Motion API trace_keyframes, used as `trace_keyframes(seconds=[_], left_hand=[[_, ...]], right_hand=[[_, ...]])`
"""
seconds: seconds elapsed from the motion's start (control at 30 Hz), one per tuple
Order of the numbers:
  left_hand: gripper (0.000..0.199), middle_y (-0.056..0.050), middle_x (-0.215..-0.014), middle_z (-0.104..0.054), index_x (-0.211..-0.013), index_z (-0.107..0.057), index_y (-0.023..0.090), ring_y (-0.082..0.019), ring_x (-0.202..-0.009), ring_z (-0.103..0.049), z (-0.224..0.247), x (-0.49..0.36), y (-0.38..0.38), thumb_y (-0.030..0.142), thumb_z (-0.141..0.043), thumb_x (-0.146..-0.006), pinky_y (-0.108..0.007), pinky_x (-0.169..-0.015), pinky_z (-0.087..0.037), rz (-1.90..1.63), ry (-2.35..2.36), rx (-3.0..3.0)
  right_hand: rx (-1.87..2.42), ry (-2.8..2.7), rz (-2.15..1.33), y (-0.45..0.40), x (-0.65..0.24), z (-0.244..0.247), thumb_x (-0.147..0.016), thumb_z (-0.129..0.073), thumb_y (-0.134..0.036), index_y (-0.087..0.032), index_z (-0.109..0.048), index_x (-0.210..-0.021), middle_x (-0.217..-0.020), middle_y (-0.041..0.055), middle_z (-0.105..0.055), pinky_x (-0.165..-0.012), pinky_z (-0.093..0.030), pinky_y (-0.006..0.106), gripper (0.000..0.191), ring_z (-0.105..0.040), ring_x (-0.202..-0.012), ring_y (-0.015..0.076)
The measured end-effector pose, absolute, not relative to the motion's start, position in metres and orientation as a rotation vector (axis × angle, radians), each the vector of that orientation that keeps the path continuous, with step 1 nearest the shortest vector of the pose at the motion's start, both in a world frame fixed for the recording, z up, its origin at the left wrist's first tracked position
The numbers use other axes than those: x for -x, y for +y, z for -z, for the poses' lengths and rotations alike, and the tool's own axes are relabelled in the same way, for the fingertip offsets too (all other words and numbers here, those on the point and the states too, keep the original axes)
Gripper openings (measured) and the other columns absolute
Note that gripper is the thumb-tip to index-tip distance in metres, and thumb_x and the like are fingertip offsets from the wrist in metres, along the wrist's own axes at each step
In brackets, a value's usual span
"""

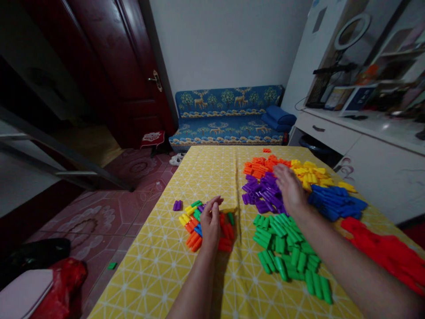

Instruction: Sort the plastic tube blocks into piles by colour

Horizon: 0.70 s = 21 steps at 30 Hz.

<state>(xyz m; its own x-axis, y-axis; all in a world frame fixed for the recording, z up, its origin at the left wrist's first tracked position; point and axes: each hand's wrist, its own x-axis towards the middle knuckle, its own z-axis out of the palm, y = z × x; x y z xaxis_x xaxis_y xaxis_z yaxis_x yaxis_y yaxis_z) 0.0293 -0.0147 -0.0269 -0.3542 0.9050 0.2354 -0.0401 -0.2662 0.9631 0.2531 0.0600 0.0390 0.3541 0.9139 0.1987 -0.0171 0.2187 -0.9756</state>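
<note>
My left hand (pixel 211 218) is over a small pile of mixed-colour plastic pieces (pixel 193 238), its fingers curled and partly hidden; whether it holds a piece cannot be made out. Farther right, my right hand (pixel 290 188) reaches over the sorted heaps with its fingers stretched out, between the purple pieces (pixel 265 192) and the yellow pieces (pixel 310 173). Orange pieces (pixel 259 167) lie just beyond its fingertips. Nearer me is a heap of green pieces (pixel 285 241). Blue pieces (pixel 335 201) and red pieces (pixel 385 248) lie to the right.
A yellow patterned cloth covers the table (pixel 149 270). One purple piece (pixel 177 205) lies apart at the left, a small orange one (pixel 266 150) at the far edge. Behind stands a blue sofa (pixel 226 124); a white cabinet (pixel 375 173) is at the right. A green piece (pixel 112 266) is on the floor.
</note>
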Motion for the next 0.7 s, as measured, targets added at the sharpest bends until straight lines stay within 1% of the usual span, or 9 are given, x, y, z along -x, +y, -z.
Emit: trace_keyframes(seconds=[0.1, 0.17, 0.27, 0.3, 0.37, 0.43, 0.5, 0.6, 0.7], left_hand=[[0.036, -0.011, -0.108, -0.073, -0.113, -0.067, 0.018, -0.022, -0.101, -0.068, 0.018, -0.022, -0.019, 0.045, -0.052, -0.092, -0.032, -0.080, -0.053, -1.756, 1.308, -1.109], [0.035, -0.010, -0.107, -0.072, -0.111, -0.067, 0.018, -0.022, -0.100, -0.067, 0.011, -0.007, -0.022, 0.043, -0.050, -0.093, -0.033, -0.084, -0.052, -1.838, 1.386, -1.128], [0.031, -0.009, -0.108, -0.071, -0.105, -0.069, 0.019, -0.023, -0.106, -0.064, 0.007, 0.029, -0.024, 0.039, -0.049, -0.093, -0.037, -0.097, -0.047, -1.977, 1.678, -1.198], [0.031, -0.009, -0.110, -0.071, -0.105, -0.069, 0.019, -0.024, -0.108, -0.063, 0.008, 0.044, -0.024, 0.039, -0.050, -0.092, -0.038, -0.099, -0.045, -1.957, 1.815, -1.219], [0.034, -0.011, -0.114, -0.069, -0.111, -0.068, 0.020, -0.028, -0.111, -0.061, 0.017, 0.071, -0.023, 0.040, -0.054, -0.088, -0.044, -0.102, -0.042, -1.741, 2.092, -1.308], [0.042, -0.013, -0.118, -0.067, -0.116, -0.065, 0.019, -0.033, -0.117, -0.056, 0.029, 0.092, -0.022, 0.041, -0.064, -0.081, -0.050, -0.106, -0.037, -1.408, 2.211, -1.428], [0.053, -0.013, -0.123, -0.065, -0.122, -0.062, 0.020, -0.034, -0.123, -0.052, 0.041, 0.101, -0.021, 0.042, -0.070, -0.075, -0.053, -0.109, -0.033, -1.211, 2.183, -1.527], [0.060, -0.014, -0.133, -0.059, -0.126, -0.062, 0.021, -0.034, -0.129, -0.048, 0.052, 0.092, -0.017, 0.038, -0.075, -0.069, -0.052, -0.110, -0.033, -1.120, 1.959, -1.715], [0.060, -0.013, -0.136, -0.056, -0.125, -0.065, 0.023, -0.033, -0.129, -0.048, 0.052, 0.071, -0.006, 0.026, -0.076, -0.066, -0.049, -0.108, -0.037, -1.103, 1.682, -1.870]], right_hand=[[1.171, -1.263, -0.976, -0.010, -0.179, -0.006, -0.088, -0.054, -0.049, -0.024, -0.051, -0.129, -0.138, 0.0106, -0.056, -0.108, -0.041, 0.045, 0.048, -0.051, -0.130, 0.0242], [1.252, -1.533, -0.817, -0.051, -0.144, 0.017, -0.084, -0.060, -0.039, -0.024, -0.045, -0.138, -0.144, 0.0111, -0.050, -0.112, -0.036, 0.048, 0.058, -0.044, -0.136, 0.0265], [1.365, -1.842, -0.456, -0.085, -0.119, 0.044, -0.074, -0.069, -0.029, -0.025, -0.038, -0.145, -0.154, 0.0109, -0.037, -0.116, -0.027, 0.057, 0.078, -0.025, -0.146, 0.0334], [1.415, -1.899, -0.366, -0.089, -0.117, 0.050, -0.071, -0.073, -0.028, -0.026, -0.035, -0.147, -0.156, 0.0113, -0.032, -0.116, -0.025, 0.059, 0.085, -0.020, -0.147, 0.0355], [1.522, -1.950, -0.255, -0.089, -0.119, 0.058, -0.068, -0.077, -0.030, -0.025, -0.031, -0.150, -0.159, 0.0142, -0.026, -0.115, -0.025, 0.061, 0.094, -0.016, -0.148, 0.0387], [1.598, -1.966, -0.214, -0.083, -0.122, 0.062, -0.068, -0.078, -0.033, -0.022, -0.030, -0.150, -0.159, 0.0179, -0.024, -0.114, -0.025, 0.060, 0.095, -0.017, -0.147, 0.0401], [1.632, -1.977, -0.203, -0.075, -0.124, 0.062, -0.070, -0.077, -0.036, -0.020, -0.031, -0.149, -0.158, 0.0200, -0.024, -0.114, -0.025, 0.059, 0.093, -0.020, -0.146, 0.0407], [1.616, -2.011, -0.222, -0.059, -0.123, 0.060, -0.071, -0.074, -0.039, -0.020, -0.032, -0.149, -0.158, 0.0192, -0.025, -0.114, -0.025, 0.059, 0.090, -0.021, -0.146, 0.0404], [1.539, -2.027, -0.229, -0.042, -0.123, 0.057, -0.076, -0.067, -0.035, -0.020, -0.035, -0.148, -0.155, 0.0155, -0.033, -0.114, -0.026, 0.056, 0.080, -0.024, -0.145, 0.0357]])
